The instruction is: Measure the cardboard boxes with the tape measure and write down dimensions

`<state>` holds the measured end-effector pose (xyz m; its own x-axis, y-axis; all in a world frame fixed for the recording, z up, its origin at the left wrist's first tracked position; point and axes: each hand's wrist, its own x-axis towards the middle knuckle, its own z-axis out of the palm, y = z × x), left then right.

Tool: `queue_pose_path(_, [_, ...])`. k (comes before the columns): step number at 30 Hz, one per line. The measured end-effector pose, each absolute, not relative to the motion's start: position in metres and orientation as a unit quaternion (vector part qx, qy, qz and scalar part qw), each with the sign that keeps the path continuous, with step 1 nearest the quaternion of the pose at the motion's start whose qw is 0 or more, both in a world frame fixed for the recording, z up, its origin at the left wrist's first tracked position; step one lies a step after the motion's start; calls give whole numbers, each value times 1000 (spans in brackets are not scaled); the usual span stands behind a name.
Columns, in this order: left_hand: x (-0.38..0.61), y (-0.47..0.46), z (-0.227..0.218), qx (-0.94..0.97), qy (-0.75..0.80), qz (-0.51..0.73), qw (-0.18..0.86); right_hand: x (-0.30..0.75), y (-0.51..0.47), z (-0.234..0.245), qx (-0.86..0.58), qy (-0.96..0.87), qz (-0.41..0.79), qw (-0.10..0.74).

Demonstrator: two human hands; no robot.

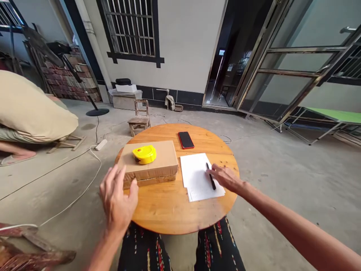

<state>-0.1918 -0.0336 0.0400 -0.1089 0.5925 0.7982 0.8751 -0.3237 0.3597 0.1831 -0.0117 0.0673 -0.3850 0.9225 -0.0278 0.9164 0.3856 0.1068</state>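
On the round wooden table (158, 209) lies a closed cardboard box (163, 160) with a yellow tape measure (145, 154) on its top. My left hand (117, 197) is open at the box's near left corner, thumb and fingers apart; whether it touches the cardboard I cannot tell. Right of the box is a small stack of white paper (194, 177). A black pen (212, 181) lies slanted over the sheets, and the fingertips of my right hand (222, 176) are closed at its upper part. Faint marks show at the lower edge of one sheet.
A phone with a red edge (185, 140) lies at the table's far side. Beyond stand a small wooden chair (139, 119) and a fan-like stand's round base (97, 112). Cables and a power strip (101, 145) run over the floor. Another person (34, 109) is at the left.
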Motion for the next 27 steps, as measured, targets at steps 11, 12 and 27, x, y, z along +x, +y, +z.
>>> queue_pose_path(11, [-36,-63,31,-882,-383,-256,-100,228,-32,50,606,767,24,-208])
queue_pose_path(12, [-28,-55,31,-890,-382,-227,-104,231,-37,53,630,735,12,-249])
queue_pose_path(27, [-16,-29,13,-913,-367,-149,-101,204,-24,38,563,556,-357,-496])
